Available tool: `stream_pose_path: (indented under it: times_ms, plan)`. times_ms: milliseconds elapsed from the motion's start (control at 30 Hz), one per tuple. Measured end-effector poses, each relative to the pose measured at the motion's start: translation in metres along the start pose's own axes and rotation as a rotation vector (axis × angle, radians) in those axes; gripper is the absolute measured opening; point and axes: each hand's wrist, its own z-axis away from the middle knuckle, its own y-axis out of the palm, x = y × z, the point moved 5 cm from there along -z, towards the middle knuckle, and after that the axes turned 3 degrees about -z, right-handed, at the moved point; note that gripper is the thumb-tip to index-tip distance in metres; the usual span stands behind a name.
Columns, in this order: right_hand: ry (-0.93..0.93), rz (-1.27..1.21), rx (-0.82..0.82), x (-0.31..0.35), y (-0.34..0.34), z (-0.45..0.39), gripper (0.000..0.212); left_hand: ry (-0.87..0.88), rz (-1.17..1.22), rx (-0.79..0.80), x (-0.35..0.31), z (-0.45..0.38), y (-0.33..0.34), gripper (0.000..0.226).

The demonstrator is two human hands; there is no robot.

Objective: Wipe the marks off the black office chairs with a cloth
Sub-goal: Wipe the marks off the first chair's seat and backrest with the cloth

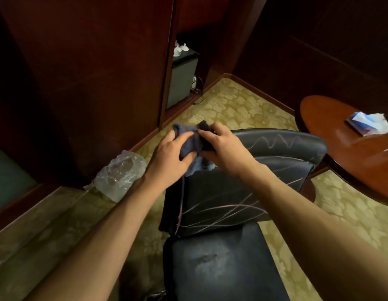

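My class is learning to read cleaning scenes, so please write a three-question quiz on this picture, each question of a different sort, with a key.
1. True or false: the left hand and right hand both grip the cloth.
2. Multiple choice: where do the pale scribbled marks show on the chair? A) on its backrest B) only on the carpet C) on the round table
3. Fill in: beside the cabinet, on the carpet, stands a bin lined with a clear plastic ____.

Key: 1 true; 2 A; 3 bag.
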Motion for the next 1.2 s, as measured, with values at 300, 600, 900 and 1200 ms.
stream_pose_path:
  times_ms: [300,600,900,1200]
  plan:
    - [-0.043,0.013,-0.120,-0.036,-0.019,0.009,0.030,0.186,-0.331,-0.177,-0.031,-0.025,0.031,0.048]
    - [0.121,0.019,-0.192,-0.108,-0.035,0.027,0.024,0.183,-0.394,-0.117,-0.085,-0.070,0.067,0.031]
    - [0.011,-0.041,-0.200,-0.069,-0.005,-0.008,0.014,0.159,-0.505,-0.308,-0.041,-0.056,0.038,0.017]
    - [0.253,0.008,-0.246,-0.148,-0.043,0.064,0.029,0.375,-0.296,-0.222,-0.114,-0.082,0.115,0.021]
